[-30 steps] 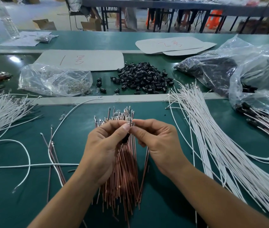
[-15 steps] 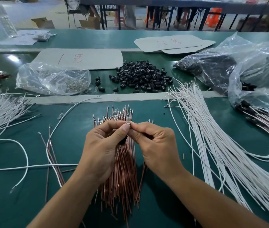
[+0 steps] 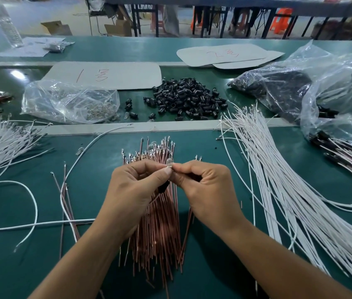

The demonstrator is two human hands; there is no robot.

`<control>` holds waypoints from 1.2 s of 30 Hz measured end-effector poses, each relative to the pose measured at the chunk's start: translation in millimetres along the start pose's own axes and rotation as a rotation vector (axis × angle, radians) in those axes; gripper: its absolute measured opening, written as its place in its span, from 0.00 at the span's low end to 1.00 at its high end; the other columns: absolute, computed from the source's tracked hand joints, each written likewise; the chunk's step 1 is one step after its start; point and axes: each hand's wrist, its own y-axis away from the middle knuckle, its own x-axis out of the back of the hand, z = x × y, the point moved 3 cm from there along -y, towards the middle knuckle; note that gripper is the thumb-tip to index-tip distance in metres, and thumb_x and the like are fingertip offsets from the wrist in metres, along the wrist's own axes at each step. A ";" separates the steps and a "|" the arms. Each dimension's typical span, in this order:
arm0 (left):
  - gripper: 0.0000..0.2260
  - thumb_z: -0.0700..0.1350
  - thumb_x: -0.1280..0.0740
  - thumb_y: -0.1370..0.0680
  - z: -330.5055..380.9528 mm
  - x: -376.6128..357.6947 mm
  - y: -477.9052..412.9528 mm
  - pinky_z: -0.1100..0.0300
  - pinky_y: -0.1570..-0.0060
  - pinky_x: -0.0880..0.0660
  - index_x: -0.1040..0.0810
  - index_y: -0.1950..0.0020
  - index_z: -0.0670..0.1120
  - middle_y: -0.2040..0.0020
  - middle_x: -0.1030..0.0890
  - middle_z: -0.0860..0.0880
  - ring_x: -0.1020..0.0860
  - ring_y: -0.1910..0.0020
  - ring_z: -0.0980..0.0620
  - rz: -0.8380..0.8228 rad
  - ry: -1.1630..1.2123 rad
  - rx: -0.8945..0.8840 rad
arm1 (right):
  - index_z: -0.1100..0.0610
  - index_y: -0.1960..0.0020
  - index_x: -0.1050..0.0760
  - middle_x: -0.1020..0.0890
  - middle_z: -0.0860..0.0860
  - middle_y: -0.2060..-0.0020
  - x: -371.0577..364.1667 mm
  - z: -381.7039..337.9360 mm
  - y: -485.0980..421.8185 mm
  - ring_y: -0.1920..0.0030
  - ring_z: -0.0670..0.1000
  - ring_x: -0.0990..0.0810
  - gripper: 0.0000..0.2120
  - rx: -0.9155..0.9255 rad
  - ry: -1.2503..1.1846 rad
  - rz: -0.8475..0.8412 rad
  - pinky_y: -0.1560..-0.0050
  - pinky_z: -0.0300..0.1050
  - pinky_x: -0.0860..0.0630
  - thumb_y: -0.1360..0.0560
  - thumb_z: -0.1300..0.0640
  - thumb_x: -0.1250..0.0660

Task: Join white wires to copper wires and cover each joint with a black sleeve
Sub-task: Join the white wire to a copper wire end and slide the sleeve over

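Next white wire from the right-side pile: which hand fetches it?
Right, likely. The right hand is nearer the white wire pile; the left hand would have to reach across it. Both pinch the joint now.

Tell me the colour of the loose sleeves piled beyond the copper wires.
Black sleeves, best seen in the head view.

I'm in an assembly workshop: my long green bench carries bulk piles of white wires, copper wires and black sleeves.
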 end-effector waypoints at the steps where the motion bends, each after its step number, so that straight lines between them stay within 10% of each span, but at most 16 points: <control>1: 0.03 0.43 0.26 0.30 0.0 0.6 -0.2 0.63 0.59 0.21 0.14 0.58 0.44 0.61 0.16 0.43 0.20 0.61 0.51 -0.005 -0.075 -0.006 | 0.58 0.44 0.15 0.12 0.47 0.56 0.9 -0.1 -1.4 0.55 0.44 0.13 0.11 -0.022 0.017 -0.025 0.51 0.39 0.18 0.26 0.63 0.24; 5: 0.04 0.39 0.28 0.24 -0.8 3.3 -3.3 0.64 0.63 0.24 0.14 0.57 0.46 0.64 0.17 0.46 0.23 0.65 0.54 -0.070 -0.243 0.019 | 0.47 0.28 0.31 0.14 0.47 0.61 5.7 -0.8 -4.7 0.65 0.45 0.17 0.30 -0.078 0.133 -0.133 0.58 0.38 0.20 0.25 0.60 0.24; 12: 0.09 0.43 0.33 0.20 -0.2 5.4 -1.5 0.50 0.60 0.35 0.18 0.59 0.48 0.65 0.26 0.45 0.32 0.64 0.48 -0.245 -0.361 0.114 | 0.55 0.36 0.19 0.14 0.45 0.54 17.3 -14.7 -16.2 0.53 0.43 0.16 0.17 0.125 0.378 -0.477 0.47 0.40 0.20 0.23 0.64 0.28; 25: 0.06 0.45 0.30 0.24 3.0 7.9 1.5 0.55 0.63 0.33 0.17 0.53 0.43 0.66 0.25 0.47 0.31 0.65 0.49 -0.325 -0.407 0.169 | 0.61 0.49 0.17 0.18 0.50 0.58 18.7 -11.2 -11.6 0.59 0.44 0.21 0.04 0.360 0.456 -0.464 0.55 0.38 0.24 0.24 0.66 0.27; 31: 0.13 0.44 0.28 0.26 12.0 20.0 -0.8 0.63 0.50 0.22 0.18 0.42 0.47 0.49 0.16 0.44 0.19 0.53 0.54 -0.359 -0.434 0.131 | 0.61 0.51 0.17 0.19 0.52 0.61 24.8 -7.9 -15.6 0.61 0.52 0.21 0.03 0.300 0.413 -0.382 0.59 0.51 0.24 0.24 0.66 0.27; 36: 0.04 0.42 0.29 0.22 11.7 32.1 -0.4 0.58 0.55 0.26 0.15 0.51 0.49 0.60 0.16 0.46 0.22 0.61 0.55 -0.334 -0.647 0.096 | 0.61 0.52 0.17 0.19 0.51 0.62 31.7 -7.4 -18.6 0.62 0.51 0.22 0.04 0.279 0.418 -0.348 0.58 0.46 0.24 0.25 0.67 0.27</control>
